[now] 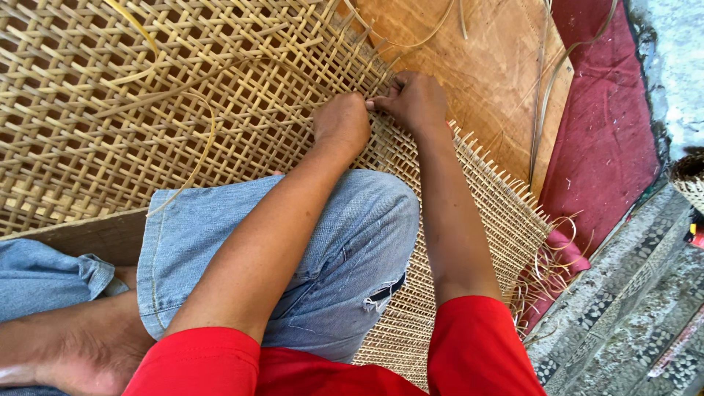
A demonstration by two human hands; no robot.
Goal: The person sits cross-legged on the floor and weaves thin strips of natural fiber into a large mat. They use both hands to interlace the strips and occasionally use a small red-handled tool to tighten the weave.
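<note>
Weaving is well along: the cane mat (147,95) already spreads as an open lattice across most of the plywood board (499,81), with a tighter woven stretch running down beside the person's knee to a fringe of loose ends (546,242). The left hand (342,121) and right hand (414,99) meet at the mat's edge — fingers pinched on a thin strand (381,99) there, knuckles almost touching. Unwoven work remains, I judge — bare board shows past the hands, and several long strips (546,88) lie loose across it and the red cloth (609,125).
</note>
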